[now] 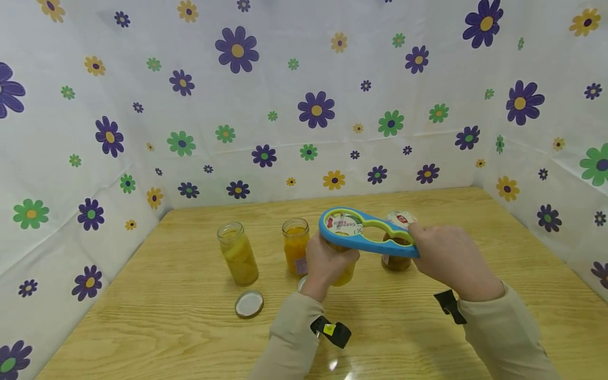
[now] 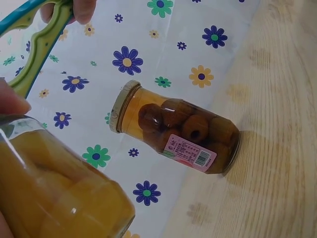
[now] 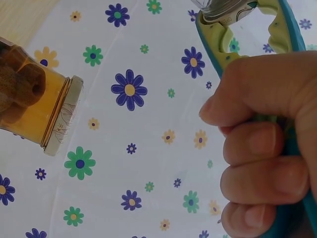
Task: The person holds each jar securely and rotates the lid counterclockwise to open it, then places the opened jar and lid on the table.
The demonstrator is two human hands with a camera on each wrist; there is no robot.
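In the head view a blue and green jar opener [image 1: 375,245] lies around the patterned lid [image 1: 345,224] of a jar of yellow fruit [image 1: 345,275]. My left hand [image 1: 328,264] grips that jar just below the lid. The opener's far end is gripped by my right hand [image 1: 451,258], whose curled fingers [image 3: 255,181] show in the right wrist view. In the left wrist view the held jar [image 2: 64,183] hangs at the lower left, its lid out of frame.
A closed jar of dark fruit [image 1: 396,258] stands behind the opener. To the left are two lidless jars, one of pale fruit [image 1: 239,258] and one of orange fruit [image 1: 296,248]. A loose lid [image 1: 249,304] lies on the table [image 1: 166,306]; another is partly hidden by my left hand.
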